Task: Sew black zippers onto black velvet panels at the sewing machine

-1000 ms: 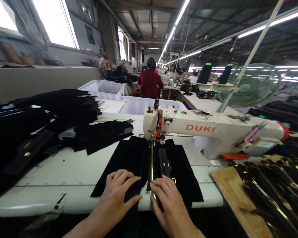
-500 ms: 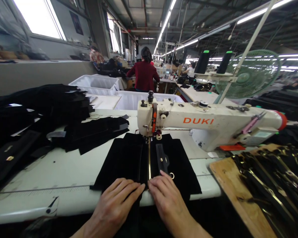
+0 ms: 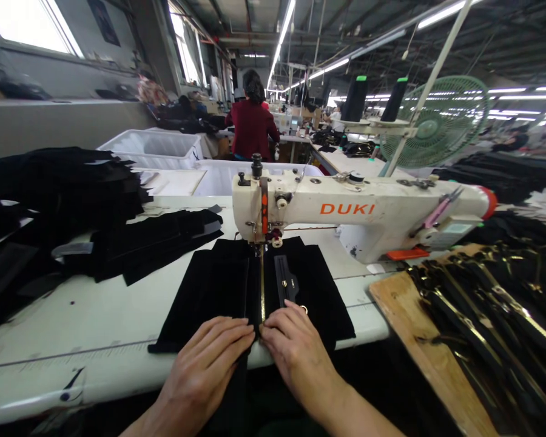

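Observation:
A black fabric panel (image 3: 204, 291) lies flat under the sewing machine (image 3: 291, 206), its back part beneath the presser foot. Down its middle runs a zipper with gold teeth (image 3: 262, 291), lined up with the needle area. To the zipper's right sits a black leather-like patch (image 3: 286, 282) with a small gold stud, and a gold ring shows beside my fingers. My left hand (image 3: 209, 358) grips the panel's near edge just left of the zipper, fingers together. My right hand (image 3: 295, 349) is closed on the near end at the zipper's right side. Both thumbs are partly hidden.
Black fabric pieces (image 3: 159, 240) are piled on the left of the white table (image 3: 109, 321). Zippers with gold teeth (image 3: 482, 315) lie on a wooden board (image 3: 400, 309) at right. Behind stand white bins (image 3: 155, 145), a green fan (image 3: 437, 121) and a person in dark red (image 3: 253, 124).
The view has turned slightly to the right, so the whole scene sits further left. Both hands keep their hold at the panel's near edge, and the panel shows no clear movement under the machine.

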A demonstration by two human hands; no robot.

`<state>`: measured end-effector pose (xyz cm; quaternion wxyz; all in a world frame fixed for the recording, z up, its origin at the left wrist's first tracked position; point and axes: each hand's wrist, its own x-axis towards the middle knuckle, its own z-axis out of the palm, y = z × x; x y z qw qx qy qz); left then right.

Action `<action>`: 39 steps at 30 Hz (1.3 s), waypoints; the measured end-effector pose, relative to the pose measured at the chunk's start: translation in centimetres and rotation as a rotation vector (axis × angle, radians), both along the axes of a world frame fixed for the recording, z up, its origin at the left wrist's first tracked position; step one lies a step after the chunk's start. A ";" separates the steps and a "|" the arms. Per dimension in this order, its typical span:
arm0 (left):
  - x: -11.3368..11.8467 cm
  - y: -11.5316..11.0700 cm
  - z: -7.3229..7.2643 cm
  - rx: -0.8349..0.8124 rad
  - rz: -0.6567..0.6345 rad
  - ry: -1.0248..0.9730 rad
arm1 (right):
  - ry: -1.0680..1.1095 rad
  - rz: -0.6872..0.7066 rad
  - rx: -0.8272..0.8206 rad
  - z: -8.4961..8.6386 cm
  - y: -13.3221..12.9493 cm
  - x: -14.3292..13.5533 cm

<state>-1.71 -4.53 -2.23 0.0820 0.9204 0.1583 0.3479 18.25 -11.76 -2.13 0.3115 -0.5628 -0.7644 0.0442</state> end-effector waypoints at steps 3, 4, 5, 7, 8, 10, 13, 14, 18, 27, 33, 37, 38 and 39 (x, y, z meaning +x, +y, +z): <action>0.1 -0.5 -0.9 0.012 -0.014 0.064 | 0.103 -0.036 0.010 -0.4 -0.2 -0.1; 0.1 -0.5 -1.0 0.006 -0.009 0.070 | 0.143 -0.043 0.020 -0.5 -0.3 -0.1; 0.1 -0.6 -1.1 0.002 -0.007 0.072 | 0.181 -0.050 0.026 -0.7 -0.4 -0.2; 0.0 -0.6 -1.2 -0.002 -0.005 0.074 | 0.252 -0.074 0.022 -1.0 -0.6 -0.3; -0.1 -0.5 -1.2 0.000 -0.008 0.076 | 0.280 -0.086 0.016 -1.2 -0.7 -0.3; -0.2 -0.5 -1.2 -0.001 -0.012 0.086 | 0.309 -0.094 0.017 -1.3 -0.8 -0.3; -0.3 -0.4 -1.3 0.006 -0.028 0.099 | 0.281 -0.073 0.069 -1.1 -0.7 -0.3; -0.3 -0.4 -1.3 0.014 -0.031 0.109 | 0.255 -0.066 0.083 -1.0 -0.7 -0.3; -0.4 -0.3 -1.4 0.078 -0.043 0.192 | 0.119 -0.054 0.083 -0.4 -0.6 -0.3; -0.1 0.1 0.4 -0.098 -0.114 0.369 | 0.191 -0.108 -0.049 -0.6 -0.9 0.1; 0.0 0.1 1.6 -0.353 -0.157 0.313 | 0.113 -0.033 -0.036 0.1 -0.6 0.7; 0.0 -0.2 2.2 -0.348 -0.134 0.217 | 0.110 0.048 -0.019 0.4 0.3 1.0; 0.1 -0.3 2.4 -0.296 -0.120 0.180 | 0.112 0.060 -0.022 0.4 0.6 1.2; 0.1 -0.3 2.6 -0.244 -0.106 0.145 | 0.113 0.068 -0.027 0.4 0.8 1.3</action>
